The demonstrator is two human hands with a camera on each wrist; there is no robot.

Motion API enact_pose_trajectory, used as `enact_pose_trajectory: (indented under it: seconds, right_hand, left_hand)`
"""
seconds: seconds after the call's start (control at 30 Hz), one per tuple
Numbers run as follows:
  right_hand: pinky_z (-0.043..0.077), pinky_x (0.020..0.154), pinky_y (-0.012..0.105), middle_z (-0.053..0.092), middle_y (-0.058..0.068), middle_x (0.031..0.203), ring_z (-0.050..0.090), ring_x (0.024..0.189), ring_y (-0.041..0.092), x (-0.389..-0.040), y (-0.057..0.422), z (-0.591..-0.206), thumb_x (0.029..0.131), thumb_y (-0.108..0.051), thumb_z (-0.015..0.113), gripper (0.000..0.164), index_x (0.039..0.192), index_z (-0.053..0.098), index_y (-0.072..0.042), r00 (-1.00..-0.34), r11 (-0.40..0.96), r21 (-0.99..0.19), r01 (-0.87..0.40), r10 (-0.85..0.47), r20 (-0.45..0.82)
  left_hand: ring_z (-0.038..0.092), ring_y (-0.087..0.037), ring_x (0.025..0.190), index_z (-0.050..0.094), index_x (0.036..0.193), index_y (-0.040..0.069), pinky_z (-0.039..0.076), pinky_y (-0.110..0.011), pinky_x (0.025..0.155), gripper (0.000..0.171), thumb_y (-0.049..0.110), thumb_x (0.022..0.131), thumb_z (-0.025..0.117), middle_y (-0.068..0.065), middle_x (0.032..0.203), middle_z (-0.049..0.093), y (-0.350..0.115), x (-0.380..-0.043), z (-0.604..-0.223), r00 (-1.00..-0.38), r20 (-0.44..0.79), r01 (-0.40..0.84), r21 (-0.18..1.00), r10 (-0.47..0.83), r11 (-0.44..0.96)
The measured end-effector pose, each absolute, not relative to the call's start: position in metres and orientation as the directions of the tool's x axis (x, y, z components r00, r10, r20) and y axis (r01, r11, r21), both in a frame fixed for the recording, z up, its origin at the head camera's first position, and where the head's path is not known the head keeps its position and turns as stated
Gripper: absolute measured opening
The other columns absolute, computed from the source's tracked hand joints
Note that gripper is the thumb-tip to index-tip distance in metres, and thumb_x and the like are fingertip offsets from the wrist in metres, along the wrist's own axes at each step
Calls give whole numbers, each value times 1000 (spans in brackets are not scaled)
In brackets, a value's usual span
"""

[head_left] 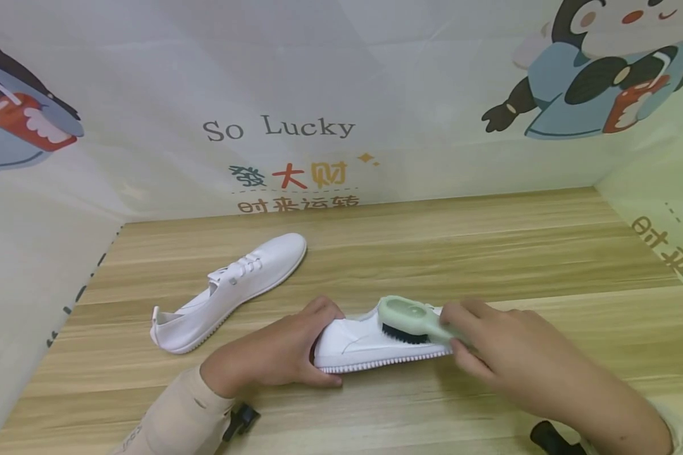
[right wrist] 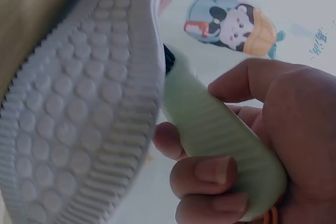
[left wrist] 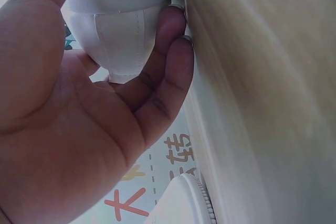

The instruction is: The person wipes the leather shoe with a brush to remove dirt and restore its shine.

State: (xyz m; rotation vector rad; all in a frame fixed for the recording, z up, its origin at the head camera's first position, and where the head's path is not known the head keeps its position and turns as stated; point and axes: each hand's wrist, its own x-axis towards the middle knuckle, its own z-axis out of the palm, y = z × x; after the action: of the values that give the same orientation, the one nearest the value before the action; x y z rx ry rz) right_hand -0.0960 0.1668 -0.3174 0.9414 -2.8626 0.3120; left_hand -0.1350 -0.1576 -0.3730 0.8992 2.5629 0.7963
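Note:
A white shoe [head_left: 353,344] is held around its heel by my left hand [head_left: 284,344]. In the left wrist view, the thumb and fingers curl round the shoe's heel [left wrist: 123,38]. My right hand [head_left: 501,341] grips the handle of a light green brush [head_left: 410,314], whose black bristles rest against the shoe's near upper side. The right wrist view shows the ribbed green handle [right wrist: 220,140] in the fingers, beside the studded sole [right wrist: 73,108] of the shoe. Much of the toe is hidden behind the brush and right hand in the head view.
A second white lace-up shoe [head_left: 227,294] lies behind and left of the hands, toe pointing back right. The wood-grain table [head_left: 489,253] meets a printed white backdrop [head_left: 421,114] at the back and both sides. Dark straps or mounts [head_left: 241,421] sit at the wrists.

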Motion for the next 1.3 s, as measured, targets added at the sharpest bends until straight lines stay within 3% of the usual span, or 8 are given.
enact_pose_trajectory:
  seconds: [0.3, 0.57, 0.8, 0.9, 1.03, 1.13, 1.3]
  right_hand:
    - [34, 52, 20, 50, -15, 87, 33, 55, -1, -92, 153, -329, 94, -24, 64, 19, 111, 56, -24, -717, 719, -107, -686, -644, 267]
    - [49, 57, 24, 64, -12, 106, 56, 62, 5, -90, 141, -339, 101, -37, 57, 29, 127, 60, -24, -619, 643, -74, -762, -691, 372]
    - [47, 52, 25, 66, -10, 110, 65, 67, 9, -89, 132, -347, 104, -41, 50, 30, 127, 62, -25, -571, 620, -46, -784, -689, 447]
    - [44, 52, 22, 66, -10, 106, 61, 64, 6, -88, 133, -345, 103, -40, 51, 29, 126, 63, -26, -586, 628, -68, -775, -674, 450]
    - [35, 50, 16, 62, -11, 97, 42, 56, -2, -88, 136, -342, 102, -37, 54, 23, 120, 64, -27, -604, 638, -88, -765, -664, 441]
    - [30, 48, 15, 58, -12, 92, 32, 54, -3, -87, 140, -338, 95, -31, 62, 21, 115, 63, -27, -621, 655, -84, -751, -657, 427]
    - [29, 48, 17, 52, -14, 83, 29, 53, -2, -87, 146, -331, 83, -23, 69, 25, 107, 61, -28, -666, 693, -85, -716, -642, 381]
  left_hand:
    - [57, -7, 97, 51, 123, 23, 49, -25, 90, 67, 38, 71, 89, 11, 119, 46, -157, -134, -372, -755, -108, 476, 587, 647, 654]
    - [57, -7, 98, 49, 128, 24, 49, -26, 92, 71, 39, 71, 89, 11, 123, 45, -156, -134, -372, -754, -101, 482, 586, 649, 651]
    - [58, -6, 99, 50, 125, 25, 49, -27, 94, 69, 37, 70, 90, 12, 121, 46, -157, -134, -373, -760, -99, 468, 602, 642, 647]
    - [58, -6, 99, 50, 127, 26, 49, -27, 93, 71, 37, 70, 90, 12, 121, 46, -157, -134, -372, -762, -96, 473, 593, 641, 651]
    - [57, -6, 98, 50, 128, 25, 49, -26, 91, 71, 38, 71, 89, 11, 121, 46, -158, -134, -372, -757, -99, 482, 583, 646, 654]
    - [57, -7, 98, 50, 128, 25, 49, -26, 91, 70, 38, 71, 89, 11, 121, 46, -158, -133, -372, -755, -100, 486, 578, 648, 656]
    - [57, -6, 96, 51, 124, 24, 49, -25, 89, 67, 38, 70, 89, 11, 119, 46, -157, -132, -372, -760, -99, 485, 573, 643, 661]
